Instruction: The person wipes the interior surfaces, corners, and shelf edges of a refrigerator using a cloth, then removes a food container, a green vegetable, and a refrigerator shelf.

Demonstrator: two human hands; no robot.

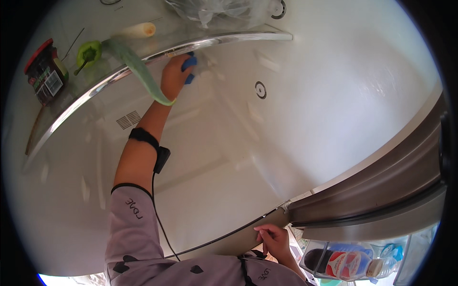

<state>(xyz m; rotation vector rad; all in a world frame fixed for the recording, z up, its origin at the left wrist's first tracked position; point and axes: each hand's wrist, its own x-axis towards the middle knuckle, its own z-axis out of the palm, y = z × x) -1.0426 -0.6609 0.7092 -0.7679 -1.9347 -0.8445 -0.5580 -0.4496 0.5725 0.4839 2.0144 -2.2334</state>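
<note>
My left hand [175, 74] is shut on a blue sponge or cloth [189, 66], beside the chrome front trim of a glass refrigerator shelf [214, 37]. Part of the blue piece is hidden by my fingers. Over that trim hangs a long green leaf of a leek or large scallion [139, 69], its tip in front of my left wrist. The white refrigerator wall [214, 143] lies behind my arm. My right hand [273, 239] is low in the view by the cabinet's front edge, fingers loosely bent, with nothing visible in it.
On the shelf are a red-lidded jar [46, 73], a green pepper [88, 53], a pale stalk end [145, 30] and a clear plastic bag [218, 12]. Lower right, the door [375, 186] stands ajar, its rack holding a bottle of dark liquid [340, 264]. A cable [159, 214] runs along my left arm.
</note>
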